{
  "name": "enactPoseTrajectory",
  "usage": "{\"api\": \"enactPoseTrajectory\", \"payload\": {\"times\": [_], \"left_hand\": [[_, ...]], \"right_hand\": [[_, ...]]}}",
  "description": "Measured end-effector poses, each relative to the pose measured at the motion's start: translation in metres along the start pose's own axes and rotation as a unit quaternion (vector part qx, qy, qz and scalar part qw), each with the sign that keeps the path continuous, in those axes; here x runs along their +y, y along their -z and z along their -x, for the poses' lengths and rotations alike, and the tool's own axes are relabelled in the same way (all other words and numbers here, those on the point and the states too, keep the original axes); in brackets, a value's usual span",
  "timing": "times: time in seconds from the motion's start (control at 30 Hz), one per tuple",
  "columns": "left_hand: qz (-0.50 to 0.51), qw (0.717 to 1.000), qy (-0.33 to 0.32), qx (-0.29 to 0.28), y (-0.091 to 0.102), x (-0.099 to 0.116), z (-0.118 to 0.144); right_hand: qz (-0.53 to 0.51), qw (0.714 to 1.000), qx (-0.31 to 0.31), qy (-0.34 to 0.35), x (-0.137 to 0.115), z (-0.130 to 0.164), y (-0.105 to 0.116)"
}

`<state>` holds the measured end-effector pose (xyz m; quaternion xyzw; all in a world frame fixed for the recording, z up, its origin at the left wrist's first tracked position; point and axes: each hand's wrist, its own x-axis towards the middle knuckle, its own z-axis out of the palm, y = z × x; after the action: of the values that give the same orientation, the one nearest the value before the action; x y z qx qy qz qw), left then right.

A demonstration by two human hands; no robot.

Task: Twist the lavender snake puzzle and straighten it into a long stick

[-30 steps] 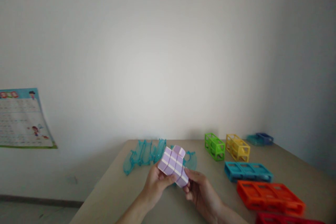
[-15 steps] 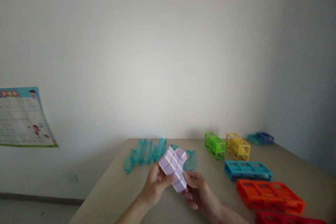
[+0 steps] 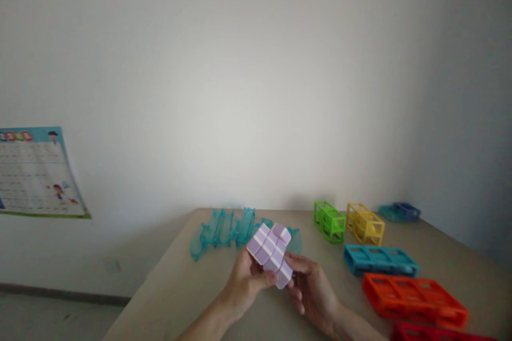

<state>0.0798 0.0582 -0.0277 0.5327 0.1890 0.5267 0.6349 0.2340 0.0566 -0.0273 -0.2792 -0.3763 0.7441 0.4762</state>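
Grip of the left hand (image 3: 243,289) clamps the lilac-and-white segmented block (image 3: 273,252) at its lower left, the right hand (image 3: 317,292) pinching its nearer, lower-right end; the long axis slants down rightward over the bench (image 3: 180,293), near translucent teal pieces (image 3: 223,226)

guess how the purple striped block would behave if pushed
The striped block probably won't roll, given its flat faces. It may turn as it slides, since its outline is uneven. Visible seams between segments suggest it might flex.
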Motion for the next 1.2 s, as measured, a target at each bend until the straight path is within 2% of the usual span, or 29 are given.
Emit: {"api": "enactPoseTrajectory", "payload": {"times": [0.1,0.3,0.43,0.5,0.6,0.77,0.87,1.03,1.13,1.2], "left_hand": [[-0.012,1.0,-0.001,0.009,-0.002,0.001,0.0],[-0.091,0.994,-0.04,0.053,0.004,-0.001,0.0],[-0.132,0.987,-0.064,0.072,0.009,0.001,0.002],[-0.149,0.983,-0.07,0.083,0.011,0.003,0.003],[-0.169,0.979,-0.073,0.084,0.014,0.002,0.004],[-0.165,0.979,-0.085,0.079,0.016,-0.002,0.002],[-0.211,0.971,-0.078,0.085,0.017,-0.003,0.002],[-0.335,0.931,-0.095,0.106,0.016,0.001,0.006],[-0.41,0.896,-0.125,0.114,0.013,0.006,0.008],[-0.426,0.887,-0.134,0.113,0.011,0.007,0.008]], "right_hand": [[0.0,0.999,0.028,0.015,0.0,-0.001,-0.001],[0.04,0.991,0.125,0.032,0.008,0.0,-0.002],[0.136,0.982,0.082,0.107,0.012,0.001,-0.002],[0.231,0.959,0.074,0.146,0.01,0.002,-0.001],[0.334,0.922,0.11,0.162,0.005,0.005,-0.001],[0.394,0.893,0.145,0.163,0.004,0.006,-0.001],[0.41,0.879,0.184,0.158,0.007,0.003,0.001],[0.452,0.846,0.217,0.18,0.009,0.002,0.002],[0.502,0.802,0.242,0.216,0.004,0.005,0.002],[0.521,0.779,0.254,0.238,0.002,0.007,0.001]]}}
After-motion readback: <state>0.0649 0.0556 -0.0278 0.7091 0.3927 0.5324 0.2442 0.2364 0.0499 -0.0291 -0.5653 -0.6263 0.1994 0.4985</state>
